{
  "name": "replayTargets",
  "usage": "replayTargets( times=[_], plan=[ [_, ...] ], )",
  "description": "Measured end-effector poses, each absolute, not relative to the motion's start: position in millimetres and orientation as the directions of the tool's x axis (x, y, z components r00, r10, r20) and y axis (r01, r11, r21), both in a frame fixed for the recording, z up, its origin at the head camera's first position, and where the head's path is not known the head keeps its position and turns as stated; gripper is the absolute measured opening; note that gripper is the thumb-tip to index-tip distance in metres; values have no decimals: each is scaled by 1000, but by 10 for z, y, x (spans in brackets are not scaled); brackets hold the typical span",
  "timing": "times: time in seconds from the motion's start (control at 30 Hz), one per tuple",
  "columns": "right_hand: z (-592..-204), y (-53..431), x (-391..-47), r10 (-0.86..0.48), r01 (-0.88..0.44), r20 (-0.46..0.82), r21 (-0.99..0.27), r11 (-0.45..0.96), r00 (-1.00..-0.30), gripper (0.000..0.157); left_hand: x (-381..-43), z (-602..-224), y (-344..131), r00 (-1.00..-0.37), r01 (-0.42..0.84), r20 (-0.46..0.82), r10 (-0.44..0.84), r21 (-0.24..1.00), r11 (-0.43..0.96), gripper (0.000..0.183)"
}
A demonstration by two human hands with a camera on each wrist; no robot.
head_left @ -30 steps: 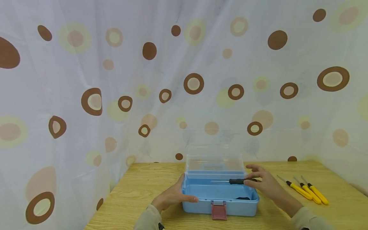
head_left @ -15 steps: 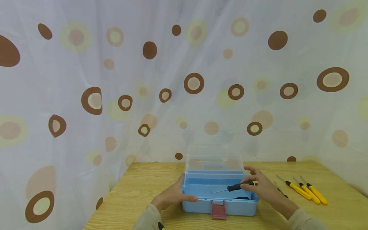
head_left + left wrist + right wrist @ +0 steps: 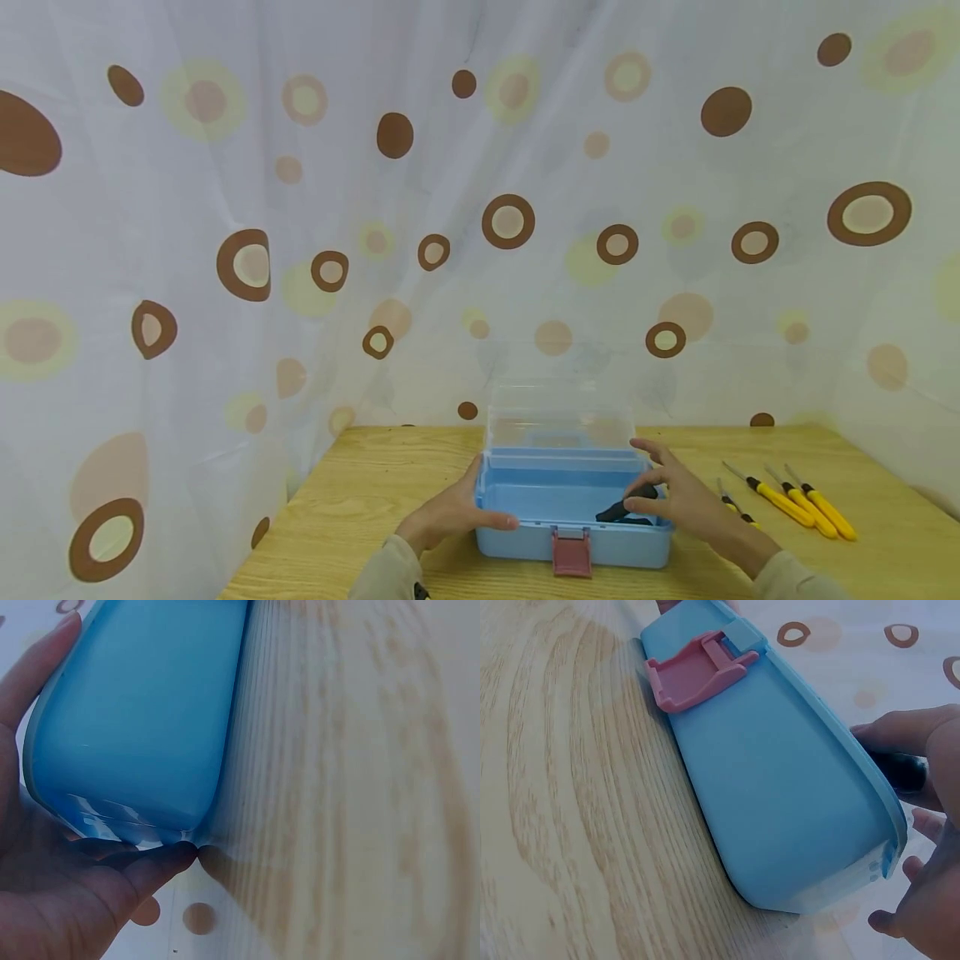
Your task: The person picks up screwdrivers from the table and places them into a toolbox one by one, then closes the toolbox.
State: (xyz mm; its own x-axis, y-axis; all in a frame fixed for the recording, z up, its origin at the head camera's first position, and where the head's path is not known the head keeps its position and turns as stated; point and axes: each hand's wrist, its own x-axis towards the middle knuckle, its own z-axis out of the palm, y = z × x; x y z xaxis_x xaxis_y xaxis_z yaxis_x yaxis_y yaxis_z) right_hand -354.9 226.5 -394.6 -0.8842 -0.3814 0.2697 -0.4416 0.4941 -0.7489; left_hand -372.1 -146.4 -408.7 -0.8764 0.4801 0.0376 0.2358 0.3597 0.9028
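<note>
A light-blue toolbox (image 3: 525, 543) stands on the table with its clear lid (image 3: 558, 417) raised and its pink latch (image 3: 572, 552) hanging down. My left hand (image 3: 446, 510) holds the box's left end, thumb along the front rim; in the left wrist view it wraps the blue end wall (image 3: 142, 712). Over the right part of the box, my right hand (image 3: 686, 507) pinches a screwdriver by its black handle (image 3: 617, 510). The shaft is out of sight in the box. Below it lies another black handle (image 3: 637, 522), mostly hidden by the front wall.
Several yellow-handled tools with thin metal shafts (image 3: 795, 505) lie on the wooden table (image 3: 322, 517) right of the box. Two more, smaller in view (image 3: 727, 500), are partly covered by my right hand. A dotted curtain (image 3: 420, 167) hangs behind.
My right hand has lowered the screwdriver into the toolbox, tilting it from level to tip-down. The partly covered tools beside it have come into view. The left hand keeps its hold.
</note>
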Motion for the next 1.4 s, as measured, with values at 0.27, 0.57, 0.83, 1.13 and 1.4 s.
replayTargets(
  times=[0.27, 0.57, 0.83, 1.13, 1.4],
  plan=[
    [-3922, 2253, -3516, -412, -470, 282, -740, 481, -866, 18, -3736, -4093, -1462, -866, 250, 52, 498, 907, 340, 124],
    [-3873, 2267, -3504, -414, -475, 291, -747, 464, -862, 28, -3734, -4099, -1477, -876, 233, 33, 482, 902, 362, 126],
    [-3855, 2293, -3490, -407, -457, 278, -763, 457, -870, 32, -3754, -4104, -1472, -870, 250, 48, 491, 901, 356, 125],
    [-3820, 2362, -3495, -407, -461, 282, -761, 457, -869, 32, -3729, -4094, -1478, -877, 231, 27, 480, 899, 372, 126],
    [-3791, 2424, -3443, -398, -468, 298, -759, 453, -868, 31, -3711, -4086, -1475, -877, 226, 21, 481, 901, 371, 126]
  ],
)
